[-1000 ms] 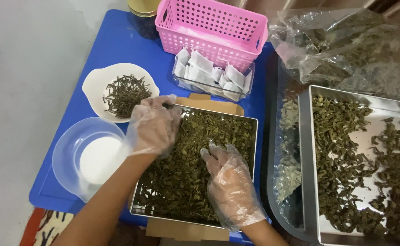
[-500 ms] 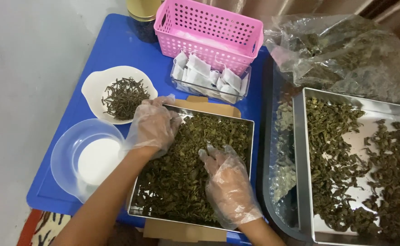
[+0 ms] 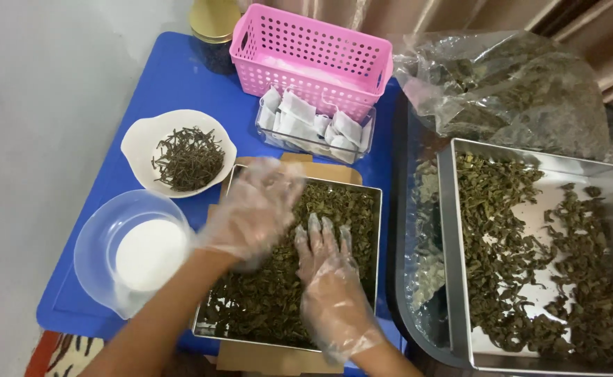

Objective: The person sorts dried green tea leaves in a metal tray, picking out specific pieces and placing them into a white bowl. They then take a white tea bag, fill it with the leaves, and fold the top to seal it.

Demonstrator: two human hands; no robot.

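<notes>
From the head camera, both hands — each in a thin clear plastic glove — rest in a square metal tray (image 3: pixel 362 209) filled with dried green leaves (image 3: pixel 271 300), which sits on a piece of brown cardboard (image 3: pixel 250 359) on the blue counter (image 3: pixel 174 84). The left hand (image 3: pixel 254 209) lies over the upper left part of the tray, fingers loosely spread and curled down onto the leaves, blurred, so I cannot tell whether it grips any. The right hand (image 3: pixel 327 279) lies flat just beside it, fingers together and pointing away, palm on the leaves, holding nothing. Left of the tray stand a white bowl (image 3: pixel 139 143) of thin dark stems and, nearer, a clear plastic bowl (image 3: pixel 97 244) with a white disc inside. Beyond the tray sits a clear box of small white sachets (image 3: pixel 313 129), behind it a pink perforated basket (image 3: pixel 313 59) and a gold-lidded jar (image 3: pixel 214 28). On the right — a larger metal tray (image 3: pixel 453 244) of the same leaves, partly bare, and a clear bag of leaves (image 3: pixel 509 91) behind it.
</notes>
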